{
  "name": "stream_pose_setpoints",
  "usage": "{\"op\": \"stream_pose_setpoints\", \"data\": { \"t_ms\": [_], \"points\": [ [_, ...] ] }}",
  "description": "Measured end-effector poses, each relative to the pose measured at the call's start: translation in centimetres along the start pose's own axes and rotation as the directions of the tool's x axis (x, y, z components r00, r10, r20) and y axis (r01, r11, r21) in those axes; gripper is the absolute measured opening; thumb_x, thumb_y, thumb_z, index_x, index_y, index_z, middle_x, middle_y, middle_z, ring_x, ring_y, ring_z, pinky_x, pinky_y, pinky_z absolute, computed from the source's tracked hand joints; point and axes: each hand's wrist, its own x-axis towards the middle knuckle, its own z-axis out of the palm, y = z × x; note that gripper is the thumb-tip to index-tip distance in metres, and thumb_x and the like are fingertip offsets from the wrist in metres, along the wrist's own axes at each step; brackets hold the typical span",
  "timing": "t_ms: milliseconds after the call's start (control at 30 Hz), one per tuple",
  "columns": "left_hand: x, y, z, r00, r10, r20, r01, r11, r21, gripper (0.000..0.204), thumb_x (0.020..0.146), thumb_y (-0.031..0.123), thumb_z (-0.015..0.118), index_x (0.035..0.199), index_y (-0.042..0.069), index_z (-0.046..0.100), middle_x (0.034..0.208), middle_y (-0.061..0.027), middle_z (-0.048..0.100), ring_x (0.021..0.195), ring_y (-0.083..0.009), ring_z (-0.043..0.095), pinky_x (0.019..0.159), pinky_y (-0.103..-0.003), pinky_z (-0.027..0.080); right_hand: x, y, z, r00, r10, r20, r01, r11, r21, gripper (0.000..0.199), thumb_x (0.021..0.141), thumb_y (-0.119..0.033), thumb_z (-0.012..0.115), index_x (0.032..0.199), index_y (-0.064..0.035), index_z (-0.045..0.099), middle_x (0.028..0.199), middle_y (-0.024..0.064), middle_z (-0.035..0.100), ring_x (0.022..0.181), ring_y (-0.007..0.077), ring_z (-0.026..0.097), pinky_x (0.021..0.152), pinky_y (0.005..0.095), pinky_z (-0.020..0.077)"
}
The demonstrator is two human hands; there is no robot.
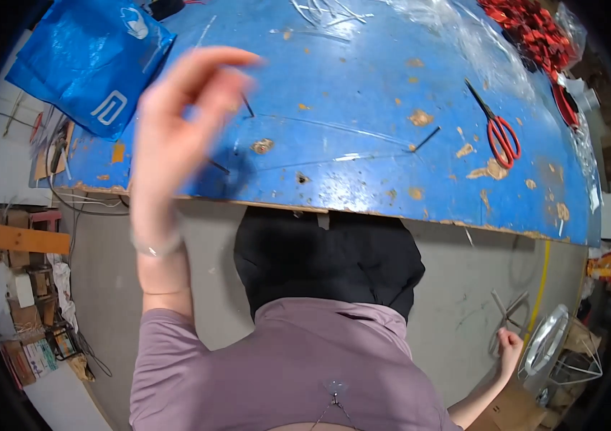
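My left hand, smeared by motion, is raised above the left part of the blue table. Its fingers are curved and apart, with nothing visible between them. Close by, two dark pegs stick up, one partly behind the hand. A third dark peg stands farther right, and thin clear strands run between the pegs. Low on the right, my right hand hangs beside the table with fingers closed. Its fingertips meet a grey three-armed piece; whether they grip it is hard to make out.
Red-handled scissors lie on the right of the table. Clear plastic film and red tinsel lie at the back right. A blue bag sits at the left, and white wire pieces at the far edge. Silver rings stand near my right hand.
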Motion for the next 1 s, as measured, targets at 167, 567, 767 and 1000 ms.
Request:
{"op": "stream_pose_setpoints", "data": {
  "t_ms": [167, 567, 767, 1000],
  "points": [
    [-5.3, 7.4, 19.9, 0.685, 0.566, 0.458, -0.398, 0.818, -0.416, 0.032, 0.073, 0.033, 0.060, 0.081, 0.003, 0.056, 0.079, -0.0118, 0.055, 0.081, -0.0273, 0.055, 0.069, -0.037, 0.046, -6.8, -1.2, -0.3, 0.977, -0.121, 0.175, 0.107, 0.990, 0.089, 0.026, 0.074, -0.023, 0.067, 0.062, -0.0027, 0.057, 0.049, -0.0027, 0.045, 0.042, 0.0061, 0.035, 0.040, 0.0217, 0.0245],
    [-12.9, 6.1, 19.1, 0.115, 0.445, 0.888, 0.964, 0.167, -0.209, 0.030, 0.088, 0.023, 0.040, 0.090, -0.001, 0.056, 0.053, 0.0035, 0.039, 0.047, -0.0043, 0.035, 0.044, -0.020, 0.030, -6.7, -15.8, 5.3, 0.669, -0.639, 0.381, 0.663, 0.744, 0.083, 0.027, 0.071, -0.022, 0.068, 0.062, 0.0010, 0.058, 0.054, 0.0040, 0.052, 0.047, 0.0111, 0.044, 0.043, 0.0239, 0.0301],
    [-10.0, 2.5, 10.3, 0.397, 0.139, 0.907, 0.836, 0.353, -0.420, 0.023, 0.085, 0.018, 0.048, 0.082, -0.001, 0.060, 0.051, 0.0031, 0.040, 0.043, -0.0039, 0.033, 0.041, -0.020, 0.028, -1.9, -17.7, 8.1, 0.719, -0.542, 0.434, 0.550, 0.826, 0.121, 0.015, 0.075, -0.013, 0.062, 0.072, 0.0017, 0.059, 0.057, -0.0006, 0.048, 0.055, 0.0080, 0.039, 0.050, 0.0237, 0.0289],
    [-11.5, -8.3, 1.7, 0.895, 0.277, 0.350, 0.319, 0.151, -0.936, 0.026, 0.084, 0.027, 0.051, 0.086, 0.002, 0.047, 0.042, 0.0043, 0.036, 0.033, -0.0035, 0.033, 0.032, -0.017, 0.027, 1.7, -12.9, 3.6, 0.756, -0.551, 0.353, 0.538, 0.830, 0.146, 0.016, 0.072, -0.014, 0.067, 0.074, 0.0009, 0.062, 0.057, -0.0012, 0.046, 0.052, 0.0078, 0.036, 0.048, 0.0219, 0.0239]
  ]
}}
